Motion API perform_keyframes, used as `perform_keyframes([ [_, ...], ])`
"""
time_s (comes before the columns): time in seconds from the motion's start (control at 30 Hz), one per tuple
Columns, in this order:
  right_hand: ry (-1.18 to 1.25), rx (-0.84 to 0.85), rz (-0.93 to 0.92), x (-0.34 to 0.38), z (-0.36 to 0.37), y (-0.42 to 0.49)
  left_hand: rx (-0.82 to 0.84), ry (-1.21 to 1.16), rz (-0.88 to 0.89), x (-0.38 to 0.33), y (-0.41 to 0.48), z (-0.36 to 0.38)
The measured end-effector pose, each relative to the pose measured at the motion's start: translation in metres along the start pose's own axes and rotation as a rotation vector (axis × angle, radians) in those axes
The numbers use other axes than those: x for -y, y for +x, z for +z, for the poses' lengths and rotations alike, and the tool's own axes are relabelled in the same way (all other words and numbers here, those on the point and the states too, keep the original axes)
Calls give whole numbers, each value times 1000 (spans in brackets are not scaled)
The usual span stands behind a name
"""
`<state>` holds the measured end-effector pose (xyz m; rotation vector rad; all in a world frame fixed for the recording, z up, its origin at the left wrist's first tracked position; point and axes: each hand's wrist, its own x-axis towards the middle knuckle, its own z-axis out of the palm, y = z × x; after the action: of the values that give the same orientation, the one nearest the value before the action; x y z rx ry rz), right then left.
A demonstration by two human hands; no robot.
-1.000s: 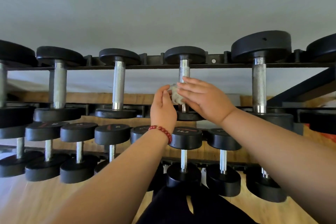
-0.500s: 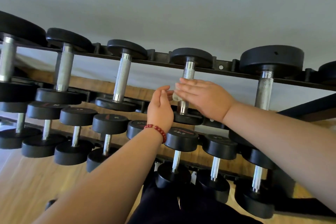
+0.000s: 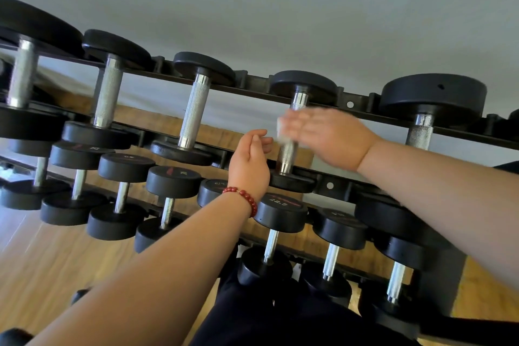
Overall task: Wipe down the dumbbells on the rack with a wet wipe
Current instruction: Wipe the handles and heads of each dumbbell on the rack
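Note:
A black two-tier rack (image 3: pixel 350 104) holds rows of black dumbbells with chrome handles. My right hand (image 3: pixel 331 135), blurred by motion, lies with straight fingers across the upper part of the handle of a top-row dumbbell (image 3: pixel 286 159). It presses a white wet wipe (image 3: pixel 281 132) against the handle, and the wipe's edge shows past my fingertips. My left hand (image 3: pixel 248 161), with a red bead bracelet at the wrist, hovers just left of that handle. Its fingers are loosely curled and hold nothing.
More top-row dumbbells stand on both sides: a mid-size one (image 3: pixel 193 115) to the left and a large one (image 3: pixel 427 109) to the right. Smaller dumbbells (image 3: pixel 280 212) fill the lower tier. Below is a wooden floor (image 3: pixel 42 261), behind a grey wall.
My right hand has slid the wipe up the handle toward the far head. My left hand has come off the wipe and dropped slightly. The view has tilted further.

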<state>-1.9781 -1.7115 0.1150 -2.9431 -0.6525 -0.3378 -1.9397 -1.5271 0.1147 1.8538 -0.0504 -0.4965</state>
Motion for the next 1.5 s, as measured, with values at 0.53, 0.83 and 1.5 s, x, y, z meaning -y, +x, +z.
perform_keyframes([
  [0.53,18,76,-80,21,7,-10,-18,-48,35,4,0,1],
  [0.83,51,18,-30,24,14,-10,-7,-49,24,4,2,0],
  [1.5,-37,28,16,18,10,-11,-2,-28,27,2,1,-1],
])
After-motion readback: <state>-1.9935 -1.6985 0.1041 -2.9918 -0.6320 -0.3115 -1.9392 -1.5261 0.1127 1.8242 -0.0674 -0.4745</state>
